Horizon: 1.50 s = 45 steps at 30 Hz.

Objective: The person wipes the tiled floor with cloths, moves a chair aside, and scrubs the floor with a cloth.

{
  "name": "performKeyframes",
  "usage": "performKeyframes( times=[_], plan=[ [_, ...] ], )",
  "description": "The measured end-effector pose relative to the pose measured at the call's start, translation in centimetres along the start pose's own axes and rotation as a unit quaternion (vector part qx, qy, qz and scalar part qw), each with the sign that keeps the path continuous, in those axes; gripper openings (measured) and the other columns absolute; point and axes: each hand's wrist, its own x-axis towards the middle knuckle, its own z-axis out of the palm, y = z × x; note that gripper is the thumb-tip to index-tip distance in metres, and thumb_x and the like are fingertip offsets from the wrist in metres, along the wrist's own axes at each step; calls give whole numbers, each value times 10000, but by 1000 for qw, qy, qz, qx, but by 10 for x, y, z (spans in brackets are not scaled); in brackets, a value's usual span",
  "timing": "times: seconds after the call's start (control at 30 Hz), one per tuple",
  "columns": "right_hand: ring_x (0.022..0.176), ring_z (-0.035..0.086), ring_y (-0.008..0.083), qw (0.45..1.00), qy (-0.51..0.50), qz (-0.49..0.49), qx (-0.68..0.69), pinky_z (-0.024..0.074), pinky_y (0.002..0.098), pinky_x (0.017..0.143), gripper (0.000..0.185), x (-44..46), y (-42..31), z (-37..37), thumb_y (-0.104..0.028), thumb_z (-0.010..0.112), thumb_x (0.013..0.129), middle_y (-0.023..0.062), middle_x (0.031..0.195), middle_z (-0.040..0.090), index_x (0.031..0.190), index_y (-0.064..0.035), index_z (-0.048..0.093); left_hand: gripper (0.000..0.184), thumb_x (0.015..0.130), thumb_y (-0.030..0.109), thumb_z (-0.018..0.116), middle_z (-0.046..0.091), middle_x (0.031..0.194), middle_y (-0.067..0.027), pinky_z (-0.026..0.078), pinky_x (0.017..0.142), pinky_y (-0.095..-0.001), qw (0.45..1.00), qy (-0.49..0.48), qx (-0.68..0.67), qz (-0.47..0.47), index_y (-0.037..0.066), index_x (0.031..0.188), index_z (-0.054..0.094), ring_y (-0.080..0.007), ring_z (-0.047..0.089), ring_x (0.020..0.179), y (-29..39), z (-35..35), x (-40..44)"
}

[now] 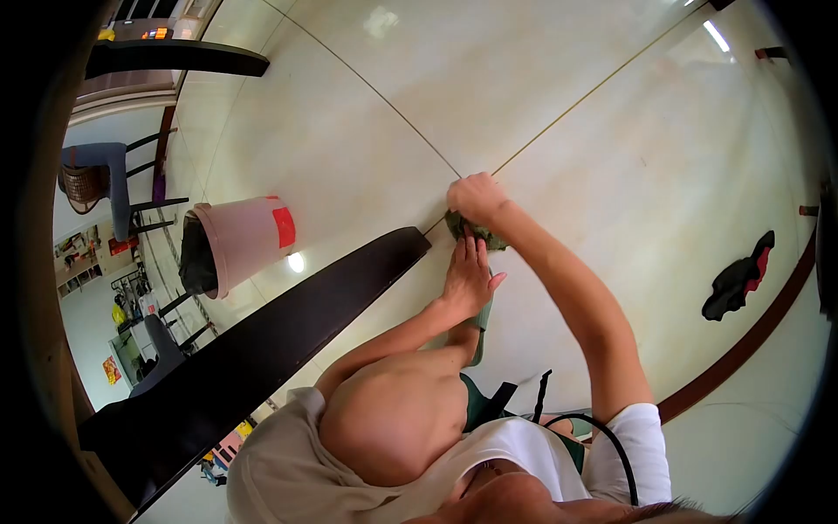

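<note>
Near the middle of the view, a dark green crumpled bundle (491,238) lies low over the pale tiled floor; whether it is cloth or leaves I cannot tell. My right hand (477,198) is curled into a fist at its upper edge, fingers closed on part of it. Just below, my left hand (470,281) rests against the bundle with its fingers stretched out flat and its thumb apart. The bundle is partly hidden by both hands. A green slipper (477,341) shows under my left wrist.
A long dark wooden beam (288,327) runs diagonally close to my left arm. Beyond it stands a pink bin (244,236) with a black liner. A black and red cloth-like item (738,281) lies on the floor at right. Chairs are at far left.
</note>
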Motion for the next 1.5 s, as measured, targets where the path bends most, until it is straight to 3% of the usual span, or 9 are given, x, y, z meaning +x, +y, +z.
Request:
performKeyframes(
  times=[0.17, 0.2, 0.3, 0.5, 0.6, 0.77, 1.03, 1.37, 1.5],
  plan=[
    [800, 690, 275, 997, 47, -2, 57, 542, 399, 648, 139, 15, -47, 32, -136, 587, 800, 72, 845, 694, 720, -104, 696, 641, 843, 315, 649, 441, 1235, -284, 319, 1042, -471, 984, -72, -160, -19, -142, 1232, 422, -424, 402, 1180, -3, -22, 8],
    [806, 688, 274, 995, 53, -9, 79, 541, 401, 649, 137, 11, -48, 34, -131, 586, 804, 70, 854, 691, 725, -100, 694, 611, 853, 272, 622, 454, 1238, -262, 326, 1030, -477, 996, -82, -20, 25, -112, 1276, 405, -414, 413, 1164, -4, -19, 2],
    [784, 661, 297, 996, 82, 13, 43, 506, 417, 603, 82, 9, -18, 43, -202, 624, 760, 76, 884, 647, 712, -162, 677, 539, 848, 213, 572, 494, 1232, -224, 322, 1018, -506, 999, 34, -18, -29, -50, 1296, 430, -409, 427, 1153, 0, -9, -1],
    [786, 682, 269, 998, 49, 7, 38, 538, 371, 620, 78, 12, -52, 34, -138, 619, 778, 71, 825, 674, 752, -103, 684, 657, 868, 343, 599, 399, 1319, -323, 305, 1039, -523, 996, -81, -35, 26, -116, 1292, 398, -457, 384, 1211, -12, 10, -4],
    [781, 682, 271, 996, 65, 8, 55, 535, 376, 616, 90, 18, -48, 37, -127, 607, 783, 76, 815, 677, 753, -101, 688, 746, 862, 400, 616, 350, 1329, -368, 302, 1053, -508, 998, -30, -16, 54, -158, 1286, 361, -475, 380, 1211, -12, 0, -6],
    [784, 666, 293, 999, 27, 44, 0, 513, 401, 609, 81, -5, 8, 0, -140, 603, 760, 89, 853, 653, 717, -112, 666, 713, 853, 372, 628, 377, 1322, -351, 326, 1024, -518, 1000, 13, -3, 1, -143, 1278, 377, -463, 391, 1188, -6, -2, -12],
    [807, 680, 275, 998, 53, 30, 34, 533, 391, 660, 104, 7, -54, 34, -144, 597, 787, 73, 862, 674, 739, -126, 688, 596, 850, 207, 575, 359, 1369, -318, 294, 1039, -534, 996, -75, -42, -8, -124, 1300, 369, -464, 364, 1220, -7, -17, -11],
    [776, 642, 324, 977, 137, 154, 44, 521, 424, 646, 79, -75, 8, 12, -60, 604, 782, 112, 941, 607, 818, -104, 658, 693, 881, 311, 613, 271, 1413, -349, 268, 1074, -539, 993, 20, -97, -60, -98, 1355, 316, -477, 291, 1290, -22, -5, -12],
    [732, 618, 333, 933, 215, 234, 168, 503, 422, 640, 166, -128, -4, 30, -13, 578, 802, 146, 901, 594, 915, -81, 679, 712, 813, 190, 704, 371, 1286, -259, 329, 1005, -508, 984, 114, -127, -49, -40, 1366, 319, -433, 382, 1154, -30, -9, 7]
  ],
)
